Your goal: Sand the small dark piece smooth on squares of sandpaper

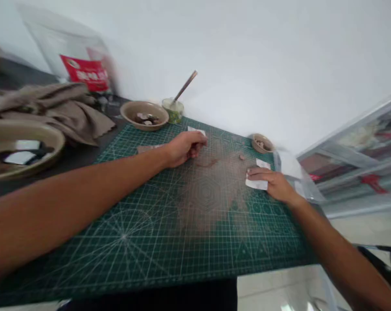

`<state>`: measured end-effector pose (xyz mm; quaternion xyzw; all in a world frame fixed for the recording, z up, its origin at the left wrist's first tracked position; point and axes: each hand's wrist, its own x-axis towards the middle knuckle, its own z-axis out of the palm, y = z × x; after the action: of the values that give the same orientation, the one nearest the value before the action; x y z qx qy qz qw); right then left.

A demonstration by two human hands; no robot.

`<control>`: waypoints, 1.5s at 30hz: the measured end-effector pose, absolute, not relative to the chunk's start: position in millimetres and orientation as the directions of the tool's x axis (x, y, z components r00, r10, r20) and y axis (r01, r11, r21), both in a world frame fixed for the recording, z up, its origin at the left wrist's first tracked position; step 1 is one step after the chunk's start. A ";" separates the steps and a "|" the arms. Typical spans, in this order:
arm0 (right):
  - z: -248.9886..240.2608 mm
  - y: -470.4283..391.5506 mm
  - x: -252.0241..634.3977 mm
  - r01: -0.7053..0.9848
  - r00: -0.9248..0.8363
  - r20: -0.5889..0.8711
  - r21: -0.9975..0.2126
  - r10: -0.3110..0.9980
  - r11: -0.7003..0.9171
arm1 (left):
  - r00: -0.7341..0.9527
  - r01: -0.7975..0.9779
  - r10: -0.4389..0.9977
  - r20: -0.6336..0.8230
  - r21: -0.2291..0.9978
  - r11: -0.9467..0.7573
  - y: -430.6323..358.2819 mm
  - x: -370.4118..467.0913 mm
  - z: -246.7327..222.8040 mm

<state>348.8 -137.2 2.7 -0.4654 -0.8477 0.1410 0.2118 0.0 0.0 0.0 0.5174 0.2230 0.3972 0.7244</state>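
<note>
My left hand (185, 148) is over the back of a green cutting mat (124, 263), its fingers curled together. A white paper piece (195, 129) lies just behind those fingers; whether they touch it or hold something small is hidden. At the right side of the mat, my right hand (276, 183) has its fingers closed over a white paper slip (256, 184), which shows on both sides of them. Reddish-brown dust (201, 207) covers the middle of the mat, with a thin brown streak (207, 163) and a small brown lump (241, 157).
A bowl (130, 113) with pale and dark pieces stands back left beside a cup (173, 113) holding a stick. A larger bowl (54, 149) and brown cloth (81, 119) are at left. A small bowl (263, 144) and clear plastic (287, 164) sit right, near a glass-sided shelf (360, 160).
</note>
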 end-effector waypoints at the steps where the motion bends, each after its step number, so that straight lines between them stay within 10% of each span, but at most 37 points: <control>1: 3.6 -131.0 344.3 0.726 -0.484 0.217 -0.440 0.847 0.528 | 0.584 -0.344 0.807 0.082 0.926 0.155 -0.1 -0.2 0.3; 45: 0.5 -69.4 330.4 0.682 -0.547 0.331 -0.357 0.769 0.638 | 0.576 -0.316 0.814 0.069 0.938 0.143 -0.9 0.4 0.7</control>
<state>330.4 -69.4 0.5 -0.4149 -0.8744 0.0932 0.2335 0.4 -0.9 0.7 0.5228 0.2386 0.3938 0.7174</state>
